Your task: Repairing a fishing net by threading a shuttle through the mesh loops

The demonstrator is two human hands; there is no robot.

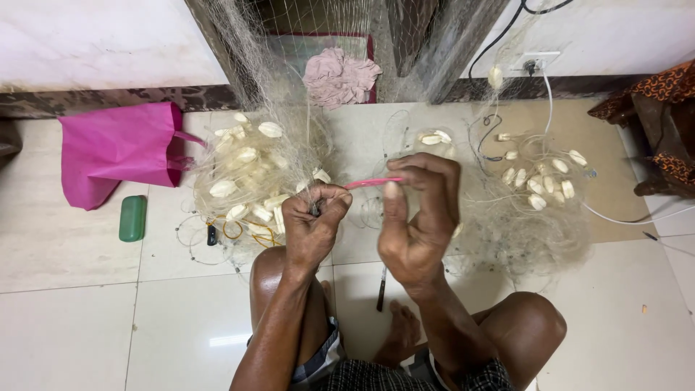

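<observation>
two net heaps (253, 170), one pink bag (116, 148), one green case (132, 218)

Pale tiled floor (79, 318). On it: pink bag (116, 148) and green case (132, 218) left; net heaps with white floats (246, 174) centre and right (536, 195). Pink cloth (340, 76) far; dark knife (381, 289) near.

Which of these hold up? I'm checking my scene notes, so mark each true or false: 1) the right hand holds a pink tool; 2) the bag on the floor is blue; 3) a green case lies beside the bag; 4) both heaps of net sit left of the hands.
1) True: the right hand holds the thin pink tool.
2) False: the bag is pink.
3) True: the green case lies on the floor just below the bag.
4) False: one net heap lies to the left, the other net heap to the right; the left hand pinches netting between them.
</observation>
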